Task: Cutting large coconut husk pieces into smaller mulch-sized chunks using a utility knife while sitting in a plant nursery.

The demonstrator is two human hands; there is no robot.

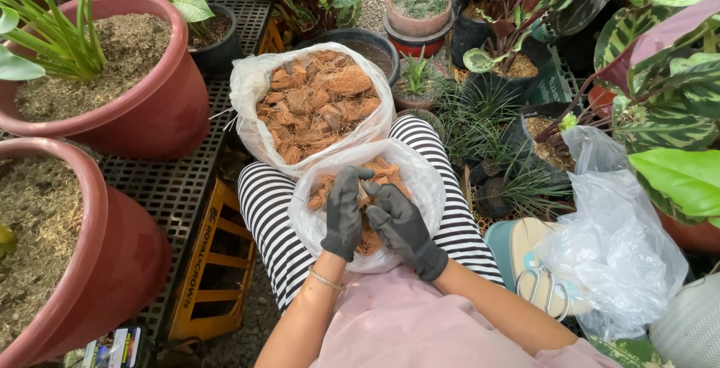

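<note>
Potted plants crowded round; both gloved hands met over the lap bag (420, 180), left hand (343, 214) and right hand (401, 225) pinching one husk chip (363, 197) between them.

1 head-worn view, steeply downward and close over the lap, facing potted plants (112, 75)

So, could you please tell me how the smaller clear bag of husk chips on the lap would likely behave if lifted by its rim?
The smaller bag is thin clear plastic, so it would probably sag and fold rather than hold shape. Its fill looks like dry, fibrous husk chips, likely light for the bulk. The mouth is open where the left hand and right hand reach in, so tilting may spill chips.
</note>
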